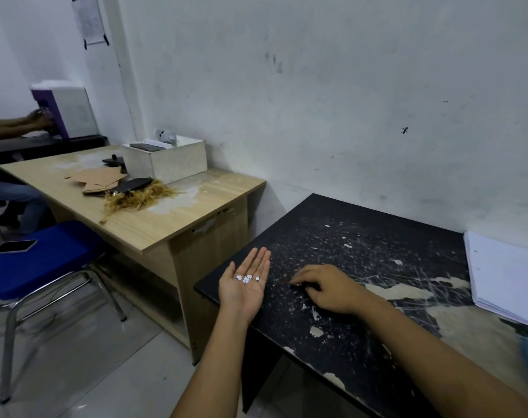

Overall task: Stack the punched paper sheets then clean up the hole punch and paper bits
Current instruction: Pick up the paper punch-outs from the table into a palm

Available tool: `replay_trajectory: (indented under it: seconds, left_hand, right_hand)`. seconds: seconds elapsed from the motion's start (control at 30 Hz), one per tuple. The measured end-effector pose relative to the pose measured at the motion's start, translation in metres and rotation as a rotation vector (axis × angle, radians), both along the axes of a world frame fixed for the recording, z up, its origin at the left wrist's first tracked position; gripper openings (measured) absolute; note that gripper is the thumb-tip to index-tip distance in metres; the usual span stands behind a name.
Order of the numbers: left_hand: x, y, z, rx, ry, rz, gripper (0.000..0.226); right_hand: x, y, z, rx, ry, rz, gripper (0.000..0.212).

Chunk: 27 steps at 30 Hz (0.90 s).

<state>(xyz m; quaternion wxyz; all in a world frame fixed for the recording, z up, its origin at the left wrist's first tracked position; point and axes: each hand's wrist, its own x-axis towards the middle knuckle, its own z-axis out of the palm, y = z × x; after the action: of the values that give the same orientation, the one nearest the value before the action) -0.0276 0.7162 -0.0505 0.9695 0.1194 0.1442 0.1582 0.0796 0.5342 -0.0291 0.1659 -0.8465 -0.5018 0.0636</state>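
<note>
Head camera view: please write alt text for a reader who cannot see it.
A person's open left hand, palm up, holds small white round paper bits beside a worn black table, while the right hand rests fingertips on the tabletop. A stack of white paper sheets lies at the table's far right.

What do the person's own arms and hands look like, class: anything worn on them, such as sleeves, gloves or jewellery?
Both forearms are bare as far as the view shows, with no sleeves visible. The left hand and right hand wear no gloves, and no rings, watch or bracelet show on either.
</note>
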Motion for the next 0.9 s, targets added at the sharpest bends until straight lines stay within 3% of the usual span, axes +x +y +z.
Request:
replay_trajectory:
  seconds: [0.2,0.4,0.73,0.9]
  left_hand:
    - [-0.002,-0.002,0.003,0.004,-0.001,0.004,0.055]
    - [-0.001,-0.002,0.002,0.015,-0.005,0.003,0.055]
    - [-0.001,-0.003,0.002,0.023,0.011,-0.001,0.055]
    - [0.0,-0.003,0.001,0.028,0.023,0.0,0.056]
  right_hand:
    - [0.002,-0.005,0.0,0.125,0.151,-0.196,0.035]
    - [-0.01,0.014,-0.01,0.122,0.009,-0.3,0.023]
    - [-0.016,0.023,-0.001,0.107,-0.003,-0.31,0.024]
    - [-0.018,0.032,-0.011,0.066,-0.151,-0.351,0.022]
